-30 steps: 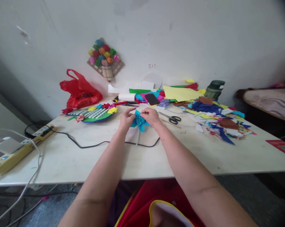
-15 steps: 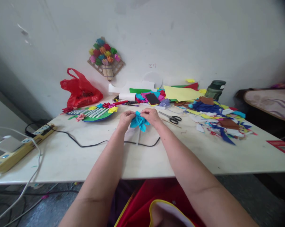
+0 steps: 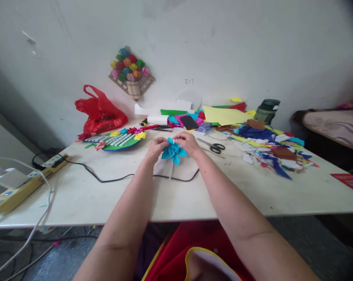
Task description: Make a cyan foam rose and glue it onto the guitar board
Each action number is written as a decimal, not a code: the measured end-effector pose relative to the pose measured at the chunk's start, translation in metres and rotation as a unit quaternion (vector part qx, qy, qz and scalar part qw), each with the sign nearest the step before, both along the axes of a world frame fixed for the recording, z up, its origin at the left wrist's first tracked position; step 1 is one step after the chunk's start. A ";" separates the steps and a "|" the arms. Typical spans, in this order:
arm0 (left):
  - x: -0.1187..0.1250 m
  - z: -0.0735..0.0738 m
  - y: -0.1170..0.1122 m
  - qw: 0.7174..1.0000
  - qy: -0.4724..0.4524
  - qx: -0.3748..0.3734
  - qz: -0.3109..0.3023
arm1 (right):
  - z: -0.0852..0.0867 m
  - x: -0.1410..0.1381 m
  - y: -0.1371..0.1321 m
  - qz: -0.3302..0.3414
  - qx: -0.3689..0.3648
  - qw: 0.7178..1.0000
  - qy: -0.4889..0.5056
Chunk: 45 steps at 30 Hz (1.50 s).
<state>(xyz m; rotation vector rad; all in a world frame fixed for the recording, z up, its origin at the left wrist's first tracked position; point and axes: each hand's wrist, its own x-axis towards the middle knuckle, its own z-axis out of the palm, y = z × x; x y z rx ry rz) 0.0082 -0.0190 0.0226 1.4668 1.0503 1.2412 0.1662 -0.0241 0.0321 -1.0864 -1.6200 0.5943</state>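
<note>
Vase (image 3: 133, 90) of flowers (image 3: 126, 62) beyond blue flower (image 3: 174, 151)

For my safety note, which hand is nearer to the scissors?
Right: the right hand is just left of the scissors; the left hand is farther left, across the blue flower.

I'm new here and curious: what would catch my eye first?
Probably the blue flower that the left hand and right hand hold over the middle of the white table. Then perhaps the red plastic bag at the back left, and the colourful bouquet on the wall above.
</note>
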 end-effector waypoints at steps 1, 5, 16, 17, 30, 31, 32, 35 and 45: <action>0.000 0.000 0.000 1.000 0.004 0.005 -0.002 | 0.001 0.001 0.000 -0.004 -0.007 1.000 0.011; 0.000 0.002 -0.002 0.999 0.019 0.028 -0.017 | 0.002 0.005 0.000 0.003 -0.075 0.996 0.045; 0.003 0.004 -0.005 0.997 0.037 0.042 -0.046 | 0.002 0.003 -0.004 0.009 -0.144 0.989 0.024; 0.003 0.004 -0.005 0.997 0.034 0.044 -0.049 | 0.003 0.004 -0.005 0.010 -0.147 0.989 0.023; 0.003 0.002 -0.004 0.997 0.011 0.062 -0.039 | -0.001 0.005 0.000 0.009 -0.177 0.983 0.045; 0.003 0.002 -0.004 0.997 0.010 0.056 -0.048 | -0.002 0.005 0.000 0.011 -0.181 0.982 0.044; 0.003 0.002 -0.005 0.997 0.011 0.050 -0.057 | -0.003 0.005 0.000 0.012 -0.184 0.982 0.042; 0.003 0.004 -0.009 0.996 0.016 0.042 -0.073 | -0.004 0.004 0.001 0.014 -0.187 0.981 0.039; 0.003 0.000 -0.007 0.994 0.032 -0.002 -0.107 | -0.003 0.002 -0.001 0.006 -0.157 0.988 -0.005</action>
